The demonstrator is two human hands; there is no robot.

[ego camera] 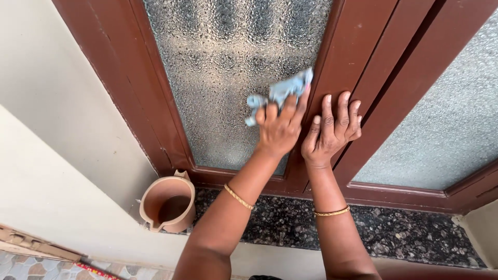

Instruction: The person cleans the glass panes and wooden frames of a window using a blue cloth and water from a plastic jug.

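My left hand [280, 129] presses a crumpled pale blue cloth [280, 93] against the frosted, textured glass pane [228, 57] of a dark brown wooden window. The cloth sticks out above and to the left of my fingers, near the pane's right edge. My right hand [332, 129] lies flat with fingers spread on the brown wooden frame [358, 46] between the two panes, holding nothing. Both wrists wear thin gold bangles.
A second frosted pane [446, 119] is at the right. A brown plastic mug [168, 205] with some water stands on the dark speckled stone sill [290, 223] at the lower left corner of the window. Cream wall [57, 119] lies to the left.
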